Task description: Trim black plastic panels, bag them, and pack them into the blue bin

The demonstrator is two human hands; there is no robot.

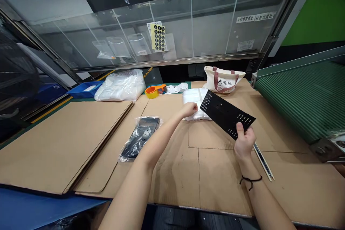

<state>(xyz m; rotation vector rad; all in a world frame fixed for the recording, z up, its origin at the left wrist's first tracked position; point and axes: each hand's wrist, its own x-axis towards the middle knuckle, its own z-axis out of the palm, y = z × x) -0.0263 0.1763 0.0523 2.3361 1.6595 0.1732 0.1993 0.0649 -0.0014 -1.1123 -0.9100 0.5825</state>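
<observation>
Our right hand [244, 143] pinches one end of the black perforated panel [228, 114], which is raised over the counter [221, 179]; our left hand [189, 109] closes on the stack of clear bags [194, 97]. With only an end grip, the panel could tilt, slip, or scrape the cardboard.

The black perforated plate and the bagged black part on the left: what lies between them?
In the head view, the person's left forearm crosses between the black perforated plate and the bagged black part; otherwise only bare cardboard.
</observation>
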